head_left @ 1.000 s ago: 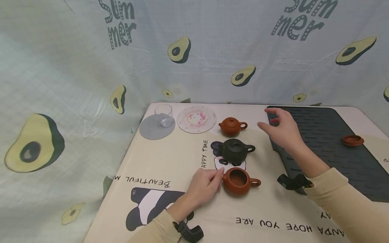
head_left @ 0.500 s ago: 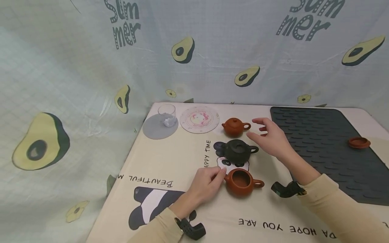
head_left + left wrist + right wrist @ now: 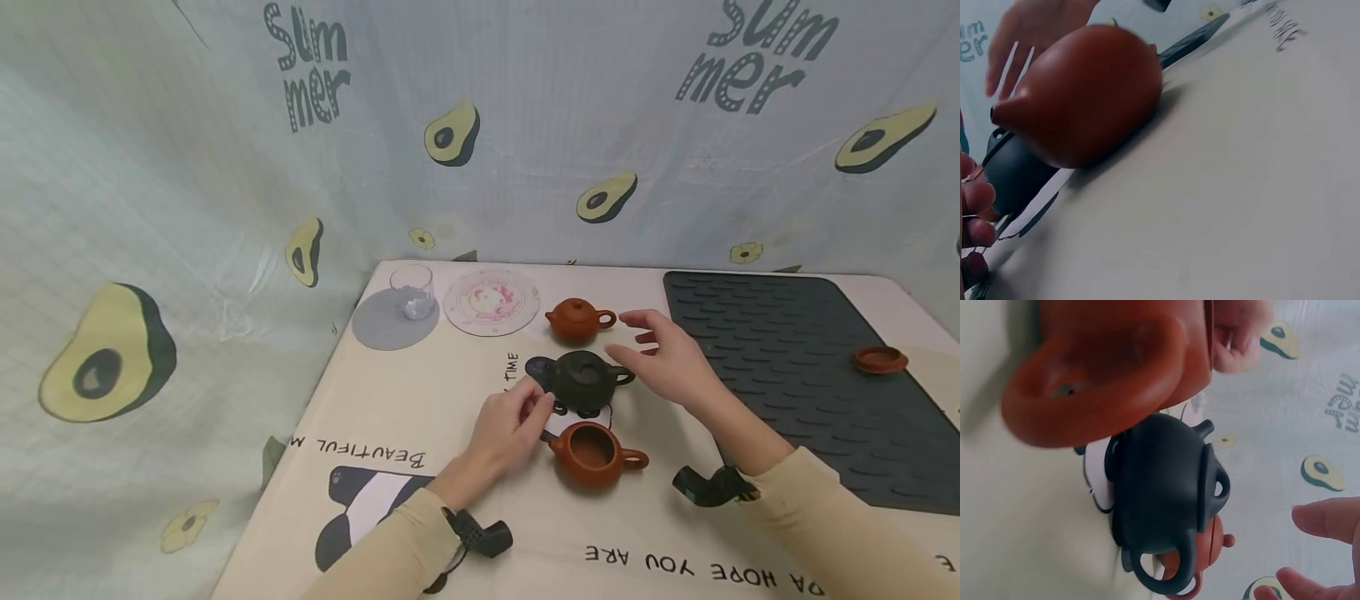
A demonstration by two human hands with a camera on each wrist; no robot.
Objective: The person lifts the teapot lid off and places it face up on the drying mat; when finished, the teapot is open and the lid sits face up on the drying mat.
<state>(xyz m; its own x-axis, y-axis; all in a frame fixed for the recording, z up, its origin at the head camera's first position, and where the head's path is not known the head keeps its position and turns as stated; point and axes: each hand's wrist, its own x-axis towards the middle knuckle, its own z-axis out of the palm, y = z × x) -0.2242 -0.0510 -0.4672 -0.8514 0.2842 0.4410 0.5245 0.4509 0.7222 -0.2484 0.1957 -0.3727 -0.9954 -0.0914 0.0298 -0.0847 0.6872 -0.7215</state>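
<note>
In the head view, three teapots stand in a row on the table. The nearest is a lidless reddish-brown teapot point(image 3: 591, 457); behind it are a black teapot point(image 3: 581, 381) with its lid on and a smaller lidded brown teapot point(image 3: 576, 322). My left hand point(image 3: 510, 427) is beside the black teapot's spout, its fingers loosely bent and apparently holding nothing. Whether it touches the spout is unclear. Near the black teapot's handle point(image 3: 1175, 575), my right hand point(image 3: 667, 360) holds nothing, thumb and fingers spread apart.
A round brown lid point(image 3: 880, 360) lies on the dark ridged mat point(image 3: 780, 400) at right. Toward the back left, a clear glass point(image 3: 412, 293) stands on a grey round mat point(image 3: 390, 329), beside a pink-printed round coaster point(image 3: 491, 303). An avocado-print curtain point(image 3: 525, 133) hangs behind.
My left hand has left the lidless teapot's spout and moved forward to the black teapot's spout. My right hand has come left from the dark mat toward the black teapot's handle.
</note>
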